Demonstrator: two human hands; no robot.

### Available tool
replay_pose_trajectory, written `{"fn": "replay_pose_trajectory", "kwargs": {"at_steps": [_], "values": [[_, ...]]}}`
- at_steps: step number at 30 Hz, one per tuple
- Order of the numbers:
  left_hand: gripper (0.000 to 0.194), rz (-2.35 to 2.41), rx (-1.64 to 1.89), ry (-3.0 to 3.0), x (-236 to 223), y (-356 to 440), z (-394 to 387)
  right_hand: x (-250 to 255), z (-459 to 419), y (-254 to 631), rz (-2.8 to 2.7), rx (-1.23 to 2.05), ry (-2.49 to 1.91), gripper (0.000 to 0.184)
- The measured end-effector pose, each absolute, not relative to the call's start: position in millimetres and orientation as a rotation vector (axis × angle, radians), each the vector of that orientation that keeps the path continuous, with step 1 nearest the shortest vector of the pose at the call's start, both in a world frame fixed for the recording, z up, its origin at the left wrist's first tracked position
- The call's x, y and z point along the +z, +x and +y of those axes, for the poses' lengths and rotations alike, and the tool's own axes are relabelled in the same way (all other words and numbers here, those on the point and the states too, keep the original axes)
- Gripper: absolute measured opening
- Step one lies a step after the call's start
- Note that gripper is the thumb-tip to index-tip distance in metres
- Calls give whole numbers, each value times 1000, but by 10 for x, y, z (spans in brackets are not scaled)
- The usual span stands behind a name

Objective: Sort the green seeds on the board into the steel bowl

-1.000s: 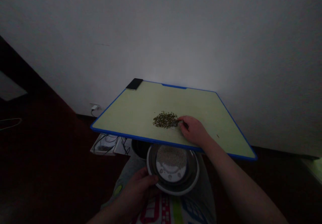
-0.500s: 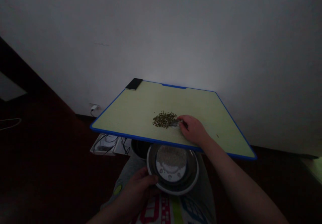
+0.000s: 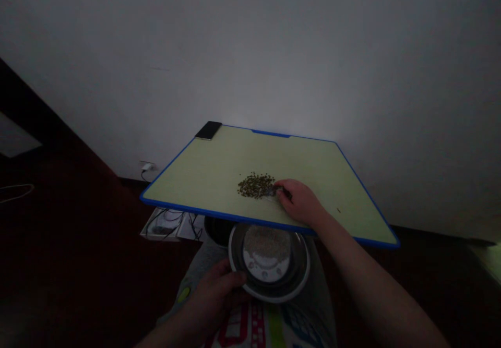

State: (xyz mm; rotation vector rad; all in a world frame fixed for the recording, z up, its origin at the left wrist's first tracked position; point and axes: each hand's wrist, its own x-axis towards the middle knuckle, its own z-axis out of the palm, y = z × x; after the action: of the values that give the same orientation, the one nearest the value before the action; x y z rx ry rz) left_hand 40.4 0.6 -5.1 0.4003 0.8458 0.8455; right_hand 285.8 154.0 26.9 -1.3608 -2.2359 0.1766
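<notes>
A loose pile of small brown-green grains (image 3: 255, 186), perhaps dried seeds or peppercorns, lies on the pale yellow-green tabletop (image 3: 219, 165). At its right edge rests my right hand (image 3: 299, 199), fingers curled and closed; what they hold is hidden in shadow. Something small and greyish, too dim to name, shows by the fingertips. Below the table's near edge, over my lap, my left hand (image 3: 223, 285) grips the left rim of a metal bowl (image 3: 301, 280), thumb on top. Pale fine grains (image 3: 268, 243) cover part of the bowl's white inner bottom.
A black phone or tablet (image 3: 209, 130) lies at the table's far left corner. One thin dark bit (image 3: 338, 210) sits near the right. Under the table are a dark pot (image 3: 216, 230) and a white box with cables (image 3: 162, 225). The wall (image 3: 274, 50) stands behind.
My right hand stays by the pile, its fingertips shifting slightly at the grains' right edge. My left hand and the bowl have not visibly moved.
</notes>
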Motion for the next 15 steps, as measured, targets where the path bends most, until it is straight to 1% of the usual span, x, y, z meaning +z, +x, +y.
{"fn": "replay_pose_trajectory", "kwargs": {"at_steps": [10, 15], "values": [[25, 839, 853, 384, -41, 414, 4, 279, 1545, 2857, -2233, 172, -1353, 31], [29, 839, 845, 382, -70, 402, 10, 283, 1546, 2855, -2240, 184, -1333, 31]]}}
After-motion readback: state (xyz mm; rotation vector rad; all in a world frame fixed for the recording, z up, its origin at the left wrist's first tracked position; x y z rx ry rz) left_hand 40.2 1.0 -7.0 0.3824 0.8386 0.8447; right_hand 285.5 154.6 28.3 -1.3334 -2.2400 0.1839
